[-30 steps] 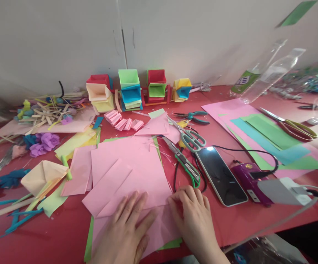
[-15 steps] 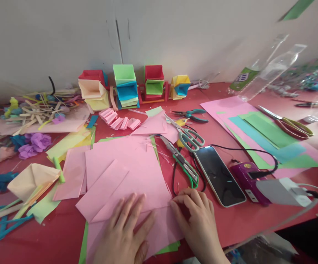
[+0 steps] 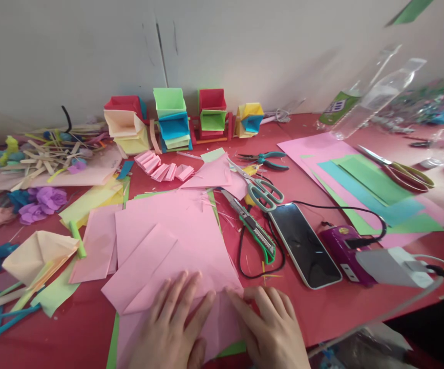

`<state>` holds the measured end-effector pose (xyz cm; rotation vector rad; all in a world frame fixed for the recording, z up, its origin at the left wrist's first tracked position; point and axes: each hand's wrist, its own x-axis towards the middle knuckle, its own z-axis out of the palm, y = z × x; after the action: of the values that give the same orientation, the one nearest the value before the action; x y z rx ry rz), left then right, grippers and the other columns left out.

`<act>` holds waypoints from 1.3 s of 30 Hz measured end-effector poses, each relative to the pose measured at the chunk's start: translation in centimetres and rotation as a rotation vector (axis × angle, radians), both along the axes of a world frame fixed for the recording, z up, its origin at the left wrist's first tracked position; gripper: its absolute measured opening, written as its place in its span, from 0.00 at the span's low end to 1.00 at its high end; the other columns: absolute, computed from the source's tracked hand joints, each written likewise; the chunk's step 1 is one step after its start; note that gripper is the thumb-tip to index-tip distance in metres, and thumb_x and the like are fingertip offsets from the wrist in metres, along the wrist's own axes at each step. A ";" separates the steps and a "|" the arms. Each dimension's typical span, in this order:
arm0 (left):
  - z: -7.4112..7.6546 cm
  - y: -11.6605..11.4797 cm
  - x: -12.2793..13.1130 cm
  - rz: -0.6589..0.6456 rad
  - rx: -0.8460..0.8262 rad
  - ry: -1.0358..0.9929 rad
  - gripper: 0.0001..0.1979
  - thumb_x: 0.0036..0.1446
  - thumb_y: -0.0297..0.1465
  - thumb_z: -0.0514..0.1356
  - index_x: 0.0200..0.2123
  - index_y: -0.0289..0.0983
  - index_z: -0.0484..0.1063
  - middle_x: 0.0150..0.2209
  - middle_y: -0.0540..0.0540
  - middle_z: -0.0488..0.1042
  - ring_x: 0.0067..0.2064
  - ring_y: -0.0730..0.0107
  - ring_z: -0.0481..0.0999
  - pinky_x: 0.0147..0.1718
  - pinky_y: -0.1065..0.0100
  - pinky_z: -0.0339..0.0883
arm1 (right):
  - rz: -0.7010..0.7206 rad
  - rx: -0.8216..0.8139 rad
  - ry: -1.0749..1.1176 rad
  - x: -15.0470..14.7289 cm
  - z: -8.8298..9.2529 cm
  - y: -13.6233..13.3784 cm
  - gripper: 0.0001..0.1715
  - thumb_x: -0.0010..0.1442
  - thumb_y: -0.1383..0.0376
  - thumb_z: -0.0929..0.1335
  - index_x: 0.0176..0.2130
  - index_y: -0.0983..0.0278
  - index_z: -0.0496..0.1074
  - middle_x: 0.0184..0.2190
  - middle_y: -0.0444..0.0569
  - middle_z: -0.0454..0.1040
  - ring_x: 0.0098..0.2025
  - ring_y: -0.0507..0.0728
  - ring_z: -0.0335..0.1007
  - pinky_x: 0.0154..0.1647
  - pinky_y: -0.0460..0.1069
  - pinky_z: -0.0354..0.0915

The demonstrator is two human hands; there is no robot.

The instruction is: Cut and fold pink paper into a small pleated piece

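Your left hand (image 3: 173, 328) lies flat, fingers spread and grip apart, on the pink paper (image 3: 179, 246) at the near edge of the red surface (image 3: 321, 312). Your right hand (image 3: 271, 328) rests just beside it on the same sheet's right corner, fingers stretched out and loosely open, closed on nothing. The pink paper lies folded, its fold line running between your two hands, with a green sheet (image 3: 111, 348) peeking out underneath. Just right of the pink paper lies a green box cutter (image 3: 254, 228) with a black cord (image 3: 260, 266) looped by it, and beyond that a phone (image 3: 304, 243) face up, then a purple glue gun (image 3: 344, 248). Behind the pink paper, farther from you, sit grey-handled scissors (image 3: 262, 192) and teal pliers (image 3: 266, 159). Against the wall behind the paper stand stacked paper boxes (image 3: 171, 120). To the left of the pink paper you have a cream folded piece (image 3: 39, 253) and purple paper flowers (image 3: 39, 202).
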<state>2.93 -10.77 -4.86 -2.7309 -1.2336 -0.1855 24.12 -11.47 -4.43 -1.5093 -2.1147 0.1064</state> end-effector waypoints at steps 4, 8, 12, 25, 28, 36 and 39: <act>-0.1 0.0 -0.1 0.003 0.000 -0.012 0.32 0.55 0.44 0.52 0.62 0.45 0.51 0.59 0.42 0.62 0.59 0.52 0.58 0.55 0.56 0.47 | -0.038 -0.048 -0.069 -0.1 -0.4 -0.5 0.18 0.57 0.71 0.60 0.42 0.60 0.73 0.30 0.49 0.70 0.33 0.57 0.60 0.38 0.52 0.56; -0.1 0.0 0.0 0.004 0.000 -0.015 0.31 0.55 0.44 0.53 0.62 0.45 0.52 0.58 0.42 0.62 0.59 0.52 0.58 0.55 0.55 0.46 | -0.045 -0.095 -0.061 0.1 -0.1 -0.5 0.18 0.57 0.71 0.60 0.43 0.59 0.73 0.31 0.50 0.70 0.35 0.57 0.61 0.39 0.52 0.56; 0.0 0.1 0.1 0.007 0.000 -0.030 0.31 0.55 0.45 0.52 0.61 0.45 0.55 0.58 0.43 0.63 0.58 0.53 0.59 0.55 0.56 0.46 | -0.042 -0.165 -0.003 0.0 0.4 -0.5 0.17 0.59 0.69 0.61 0.46 0.59 0.72 0.32 0.49 0.70 0.35 0.57 0.62 0.38 0.51 0.57; 0.2 0.2 0.3 0.010 0.003 -0.043 0.29 0.54 0.44 0.53 0.59 0.45 0.58 0.58 0.43 0.63 0.58 0.53 0.59 0.55 0.56 0.46 | 0.038 -0.028 0.026 0.6 1.7 0.0 0.18 0.58 0.70 0.62 0.46 0.61 0.72 0.37 0.51 0.74 0.38 0.57 0.67 0.39 0.52 0.65; 0.1 0.1 0.2 0.005 0.000 -0.054 0.28 0.54 0.44 0.53 0.57 0.43 0.61 0.58 0.43 0.63 0.58 0.53 0.59 0.55 0.56 0.46 | 0.213 0.005 0.018 -0.8 1.8 0.3 0.20 0.57 0.71 0.61 0.48 0.64 0.71 0.43 0.51 0.75 0.44 0.57 0.68 0.44 0.51 0.66; 0.1 -0.1 0.2 0.031 -0.017 -0.056 0.28 0.53 0.37 0.54 0.58 0.43 0.59 0.60 0.45 0.60 0.60 0.55 0.56 0.57 0.58 0.43 | 0.312 0.032 -0.198 -1.1 0.6 0.4 0.28 0.54 0.75 0.58 0.53 0.67 0.66 0.49 0.50 0.73 0.50 0.54 0.68 0.49 0.49 0.65; 0.0 -0.1 0.1 0.026 -0.018 -0.060 0.27 0.52 0.37 0.54 0.57 0.43 0.61 0.60 0.45 0.60 0.60 0.56 0.56 0.57 0.59 0.44 | 0.350 0.046 -0.222 -0.7 0.8 0.4 0.29 0.53 0.75 0.58 0.54 0.67 0.65 0.50 0.48 0.72 0.51 0.53 0.67 0.50 0.48 0.64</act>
<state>3.07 -10.88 -4.83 -2.7419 -1.2919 -0.2567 23.44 -11.03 -3.58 -1.1553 -2.5257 0.0155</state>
